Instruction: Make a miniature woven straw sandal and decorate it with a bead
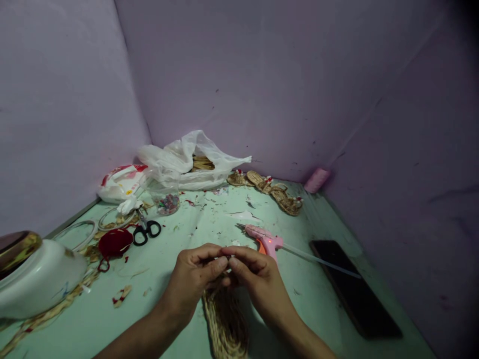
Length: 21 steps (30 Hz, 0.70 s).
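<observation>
My left hand (192, 279) and my right hand (254, 279) meet at the middle front, fingertips pinched together. Between them shows a small brownish bit of straw, mostly covered by the fingers. Directly below lies a woven straw slipper (226, 324), its long braided sole reaching toward the bottom edge; the fingers are at its far end. Whether the pinched bit is joined to the slipper is hidden. Just beyond my right hand rests a pink glue gun (262, 237) with a lit orange light and a long clear glue stick (318, 259) out of its back.
A black phone (355, 289) lies right. Black scissors (147, 233), a red yarn bundle (115, 243), a beads container (168, 203) and a white pot (41, 279) stand left. Behind are a plastic bag (183, 154), straw slippers (286, 199) and a pink spool (317, 180) by the walls.
</observation>
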Motion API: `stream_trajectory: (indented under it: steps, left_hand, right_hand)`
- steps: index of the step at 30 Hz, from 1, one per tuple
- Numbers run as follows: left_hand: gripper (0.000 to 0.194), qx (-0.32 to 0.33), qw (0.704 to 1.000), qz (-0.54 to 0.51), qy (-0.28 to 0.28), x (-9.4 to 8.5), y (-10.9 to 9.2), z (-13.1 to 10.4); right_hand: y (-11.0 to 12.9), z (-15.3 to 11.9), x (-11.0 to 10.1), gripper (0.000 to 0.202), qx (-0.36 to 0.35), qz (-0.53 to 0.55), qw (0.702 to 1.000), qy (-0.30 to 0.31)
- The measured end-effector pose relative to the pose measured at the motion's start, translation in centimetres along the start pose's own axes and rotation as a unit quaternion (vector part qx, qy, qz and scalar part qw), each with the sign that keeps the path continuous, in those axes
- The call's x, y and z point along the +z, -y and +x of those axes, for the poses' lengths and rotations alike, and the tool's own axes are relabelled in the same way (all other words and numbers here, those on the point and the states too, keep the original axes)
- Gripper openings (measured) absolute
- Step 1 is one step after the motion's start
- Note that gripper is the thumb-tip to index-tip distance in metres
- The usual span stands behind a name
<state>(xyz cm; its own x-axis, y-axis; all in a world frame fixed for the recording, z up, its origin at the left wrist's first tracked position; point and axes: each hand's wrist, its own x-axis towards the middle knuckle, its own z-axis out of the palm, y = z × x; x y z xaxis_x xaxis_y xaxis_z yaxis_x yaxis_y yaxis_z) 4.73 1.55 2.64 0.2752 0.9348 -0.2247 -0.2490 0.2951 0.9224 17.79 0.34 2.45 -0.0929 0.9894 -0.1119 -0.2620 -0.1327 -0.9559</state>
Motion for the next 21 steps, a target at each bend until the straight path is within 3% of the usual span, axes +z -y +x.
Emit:
stream_trajectory:
  steps: [6,11,18,21]
  left_hand:
    - [0.024,-0.042,0.998,-0.039,0.010,-0.5,0.2,0.1]
    - [0.027,-0.099,0.990,-0.076,0.061,-1.0,0.4,0.3]
    - [0.028,-0.099,0.987,-0.082,0.092,-1.1,0.1,0.2]
    - [0.030,-0.099,0.986,-0.098,0.090,-1.7,-0.7,0.3]
  right_hand:
    - [0.2,0.0,-0.4,0.012,-0.081,-0.114,0.989,-0.043]
    - [-0.3,-0.1,-0.5,0.016,-0.130,-0.144,0.980,-0.043]
    - [0.8,-0.4,-0.3,0.016,-0.124,-0.177,0.976,-0.031]
    - [2.3,-0.6,-2.6,0.022,-0.089,-0.237,0.961,-0.109]
